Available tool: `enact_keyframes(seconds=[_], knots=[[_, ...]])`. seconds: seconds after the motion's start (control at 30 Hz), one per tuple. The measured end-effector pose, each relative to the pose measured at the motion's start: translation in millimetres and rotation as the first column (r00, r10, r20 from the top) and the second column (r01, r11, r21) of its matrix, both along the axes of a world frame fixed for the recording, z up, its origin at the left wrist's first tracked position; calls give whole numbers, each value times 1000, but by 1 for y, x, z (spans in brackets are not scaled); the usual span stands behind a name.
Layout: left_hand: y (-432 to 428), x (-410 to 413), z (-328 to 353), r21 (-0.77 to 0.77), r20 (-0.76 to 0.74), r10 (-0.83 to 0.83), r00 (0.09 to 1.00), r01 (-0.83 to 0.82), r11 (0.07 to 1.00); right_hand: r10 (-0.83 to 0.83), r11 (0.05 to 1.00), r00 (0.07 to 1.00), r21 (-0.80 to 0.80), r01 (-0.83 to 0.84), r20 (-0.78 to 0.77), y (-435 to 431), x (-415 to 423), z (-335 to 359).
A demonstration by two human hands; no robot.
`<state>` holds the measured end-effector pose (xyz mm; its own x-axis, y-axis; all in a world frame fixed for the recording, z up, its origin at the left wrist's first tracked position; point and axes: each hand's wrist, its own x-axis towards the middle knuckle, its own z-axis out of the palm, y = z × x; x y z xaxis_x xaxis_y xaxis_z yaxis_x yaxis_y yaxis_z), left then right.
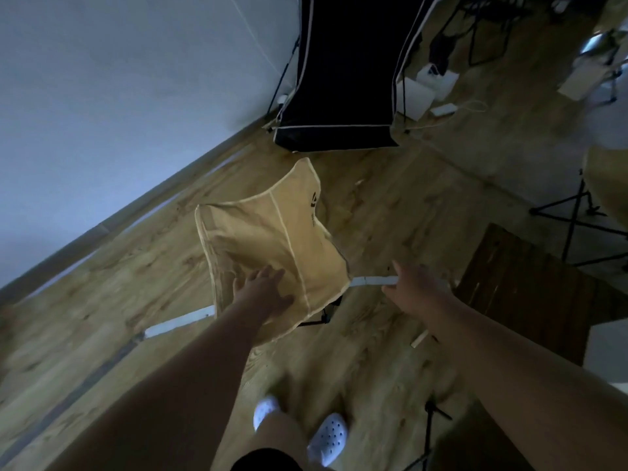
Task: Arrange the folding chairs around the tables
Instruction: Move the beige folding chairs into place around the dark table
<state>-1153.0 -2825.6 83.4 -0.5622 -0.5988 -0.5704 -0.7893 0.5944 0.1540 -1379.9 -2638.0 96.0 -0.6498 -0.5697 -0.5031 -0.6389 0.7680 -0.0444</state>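
Observation:
A tan fabric folding chair [268, 239] stands on the wood floor just ahead of me, its black frame showing under the seat. My left hand [261, 287] lies flat on the near part of its fabric, fingers spread, not gripping. To the right of the chair my right hand [413, 287] hovers over the floor with fingers apart and nothing in it. A dark wooden slatted table [530, 290] sits at the right. A black folding chair [339, 79] with white piping stands farther back by the wall.
A white wall [119, 79] with a baseboard runs along the left. White strips [176, 322] lie on the floor. Another tan chair [608, 185] on black legs is at the right edge. Boxes and cables [438, 86] clutter the back right. My feet in white shoes [326, 436] are below.

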Motion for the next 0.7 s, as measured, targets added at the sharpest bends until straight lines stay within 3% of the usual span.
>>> enact_keyframes(seconds=[0.3,0.7], knots=[[-50,-36,-28,55,26,93,995,-94,994,96,995,995,12,-96,6,-71,-63,-13],[-93,-108,-55,186,21,222,975,-222,957,357,930,934,110,-352,-28,-202,-118,-14]])
